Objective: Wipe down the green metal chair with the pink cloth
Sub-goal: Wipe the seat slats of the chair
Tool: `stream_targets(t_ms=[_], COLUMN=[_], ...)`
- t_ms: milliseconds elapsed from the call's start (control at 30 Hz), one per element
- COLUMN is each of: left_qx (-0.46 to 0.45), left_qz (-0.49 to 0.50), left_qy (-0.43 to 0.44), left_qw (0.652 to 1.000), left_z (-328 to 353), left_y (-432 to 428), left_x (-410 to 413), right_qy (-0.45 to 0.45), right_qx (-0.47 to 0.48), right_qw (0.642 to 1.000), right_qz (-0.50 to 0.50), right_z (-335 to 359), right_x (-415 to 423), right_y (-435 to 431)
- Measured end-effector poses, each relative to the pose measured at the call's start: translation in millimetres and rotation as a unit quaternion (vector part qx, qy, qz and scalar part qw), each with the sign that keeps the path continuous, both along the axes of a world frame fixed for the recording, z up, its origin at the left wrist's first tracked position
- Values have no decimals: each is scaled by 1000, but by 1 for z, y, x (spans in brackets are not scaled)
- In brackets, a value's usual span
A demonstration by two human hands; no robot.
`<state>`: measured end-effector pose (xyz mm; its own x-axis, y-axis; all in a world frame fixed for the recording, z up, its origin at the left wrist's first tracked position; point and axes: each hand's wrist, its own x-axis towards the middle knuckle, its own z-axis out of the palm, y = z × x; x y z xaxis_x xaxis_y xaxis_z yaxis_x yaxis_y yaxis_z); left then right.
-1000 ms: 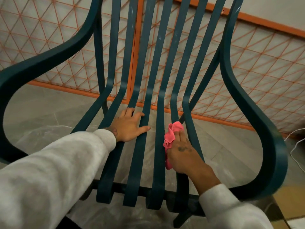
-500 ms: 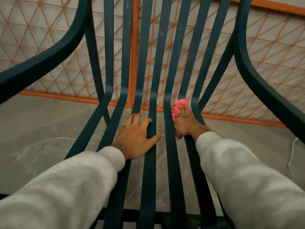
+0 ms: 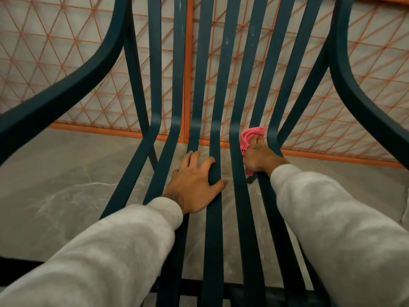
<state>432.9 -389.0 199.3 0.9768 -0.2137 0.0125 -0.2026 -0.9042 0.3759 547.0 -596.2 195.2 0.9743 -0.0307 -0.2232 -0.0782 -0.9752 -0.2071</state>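
- My right hand (image 3: 259, 156) has slid the cloth (image 3: 251, 135) up its slat. A second ago it was working low, near the front of the seat. Now it sits at the bend where the seat turns up into the back.
- The fingers there are closed over the cloth and bunch it against the slat. Pink shows past my fingertips and again below my palm. I cannot see how far the thumb wraps underneath.
- My left hand (image 3: 194, 185) has kept its place, flat on the middle slats with fingers spread and relaxed. It holds nothing and only steadies me.
- I have leaned in, so the chair (image 3: 221, 85) fills more of my view than before.
- I judge this slat's seat run to be done. Its back run comes next, and pale specks still show on the back slats higher up.
- The slats are narrow, smooth painted metal with open gaps between them, so the cloth has to stay wrapped or it will slip through.
- Below the gaps is a grey marbled floor (image 3: 66, 173). Behind the chair stands an orange mesh fence (image 3: 66, 63) against a pale wall.
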Motion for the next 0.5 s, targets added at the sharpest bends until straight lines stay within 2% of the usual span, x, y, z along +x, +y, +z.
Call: stream_targets(t_ms=[267,400,500], left_qx=[-4,9,11], left_qz=[2,5,1], left_qy=[-2,13,24], left_qw=[1000,1000,1000], left_z=[1,3,6], left_y=[-1,-3,-2], left_x=[-2,-1,-2], right_qy=[-7,20,38], right_qx=[14,-44,-93], right_qw=[1000,999,995], right_qz=[-9,-5,9], right_z=[16,13,8], right_x=[-99,-116,-89], right_y=[4,3,4])
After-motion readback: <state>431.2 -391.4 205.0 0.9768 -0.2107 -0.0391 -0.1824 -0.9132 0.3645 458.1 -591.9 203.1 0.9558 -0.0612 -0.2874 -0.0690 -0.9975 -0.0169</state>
